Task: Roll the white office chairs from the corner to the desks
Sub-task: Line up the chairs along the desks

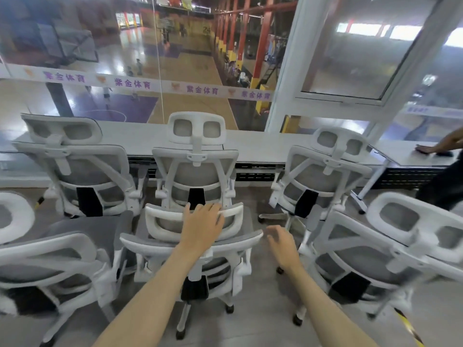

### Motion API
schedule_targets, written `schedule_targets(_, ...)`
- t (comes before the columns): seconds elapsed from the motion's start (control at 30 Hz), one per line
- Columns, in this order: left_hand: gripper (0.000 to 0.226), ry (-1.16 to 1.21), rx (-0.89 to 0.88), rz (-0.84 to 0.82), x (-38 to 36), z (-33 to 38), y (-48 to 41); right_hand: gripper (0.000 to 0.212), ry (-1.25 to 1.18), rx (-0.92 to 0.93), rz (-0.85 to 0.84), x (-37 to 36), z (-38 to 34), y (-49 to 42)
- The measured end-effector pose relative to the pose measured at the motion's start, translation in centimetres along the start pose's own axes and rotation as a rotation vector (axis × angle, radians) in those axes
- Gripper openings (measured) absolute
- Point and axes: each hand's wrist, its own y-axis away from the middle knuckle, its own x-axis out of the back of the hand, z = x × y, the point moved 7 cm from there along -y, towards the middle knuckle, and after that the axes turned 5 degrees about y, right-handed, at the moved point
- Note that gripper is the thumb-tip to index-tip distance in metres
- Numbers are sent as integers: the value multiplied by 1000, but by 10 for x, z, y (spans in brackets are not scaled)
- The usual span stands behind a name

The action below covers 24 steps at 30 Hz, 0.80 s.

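Note:
A white office chair (160, 246) with a grey mesh back stands right in front of me, its back toward me. My left hand (201, 225) lies on the top of its headrest (233, 211), fingers curled over the upper bar. My right hand (283, 244) hovers just right of the chair's back edge, fingers loosely spread and holding nothing. Three more white chairs face the long white desk (258, 144): one at the left (82, 169), one in the middle (195, 159), one at the right (323, 171).
Another white chair (390, 249) stands close on my right, and one (62, 259) close on my left. A person's hand (426, 148) rests on the desk at far right. Behind the desk a glass wall overlooks a sports court. Grey floor shows between the chairs.

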Motion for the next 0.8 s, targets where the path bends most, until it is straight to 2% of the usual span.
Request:
schedule_targets(0.23, 36, 74, -83, -21, -21, 71, -3, 18, 59, -34, 63, 68, 42, 44)
schedule_targets(0.43, 38, 113, -176, -165, -60, 149, 8, 18, -52, -57, 92, 120, 100, 66)
schedule_targets(0.63, 36, 126, -222, -288, -117, 264, 9, 21, -107, -75, 113, 199, 197, 67)
schedule_targets(0.8, 35, 203, -187, -396, -169, 362, -3, 20, -105, -102, 172, 275, 283, 72)
